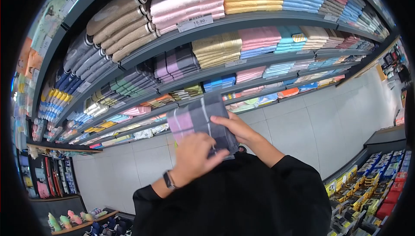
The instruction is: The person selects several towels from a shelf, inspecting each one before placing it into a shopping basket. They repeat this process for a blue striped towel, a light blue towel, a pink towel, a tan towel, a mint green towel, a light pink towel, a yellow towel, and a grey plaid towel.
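A folded plaid towel (pixel 207 121) in dark grey, lilac and white is held up in front of my body. My right hand (pixel 235 126) grips it at its right edge, thumb flat on top and the other fingers hidden behind. Over the towel's lower left part is my left hand (pixel 194 153), wearing a dark wristwatch (pixel 169 180). Its fingers are loosely bent and slightly blurred, with the thumb spread away from them. On the shelf beyond lies a stack of similar grey and lilac towels (pixel 176 63).
Long shelves (pixel 242 24) of folded towels curve across the view. Pink towels (pixel 188 3) sit above a price tag (pixel 194 22). Grey floor tiles (pixel 298 123) run below. Packaged goods (pixel 367 188) stand at lower right, and another display (pixel 73 218) at lower left.
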Available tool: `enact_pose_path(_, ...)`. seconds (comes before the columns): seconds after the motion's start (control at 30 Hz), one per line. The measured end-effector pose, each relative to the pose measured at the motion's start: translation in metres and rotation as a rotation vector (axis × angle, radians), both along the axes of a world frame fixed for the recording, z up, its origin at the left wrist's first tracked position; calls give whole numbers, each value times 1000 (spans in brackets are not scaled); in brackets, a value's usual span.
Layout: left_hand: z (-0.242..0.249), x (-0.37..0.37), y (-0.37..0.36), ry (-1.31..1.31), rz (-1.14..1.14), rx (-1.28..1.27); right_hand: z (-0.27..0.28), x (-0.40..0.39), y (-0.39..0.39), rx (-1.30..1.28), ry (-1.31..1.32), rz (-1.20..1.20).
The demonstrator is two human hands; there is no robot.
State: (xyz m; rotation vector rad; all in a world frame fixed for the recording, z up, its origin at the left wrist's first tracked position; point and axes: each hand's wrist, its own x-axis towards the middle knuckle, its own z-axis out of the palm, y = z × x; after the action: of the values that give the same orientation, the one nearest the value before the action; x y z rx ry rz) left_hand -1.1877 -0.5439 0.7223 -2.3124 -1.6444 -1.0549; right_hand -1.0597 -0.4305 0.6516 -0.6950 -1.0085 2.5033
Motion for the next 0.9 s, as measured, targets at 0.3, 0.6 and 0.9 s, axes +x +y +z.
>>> enact_pose_path(0.3, -48, 19, -3, -64, 178, -338, -18, -14, -8, -319, 101, -385)
enact_pose_path(0.6, -63, 25, 10, -156, 126, -221, -24, -21, -15, -249, 129, -675)
enact_pose_path(0.9, -67, 38, 3, -197, -23, -299, -35, -7, -12, -98, 13, -517)
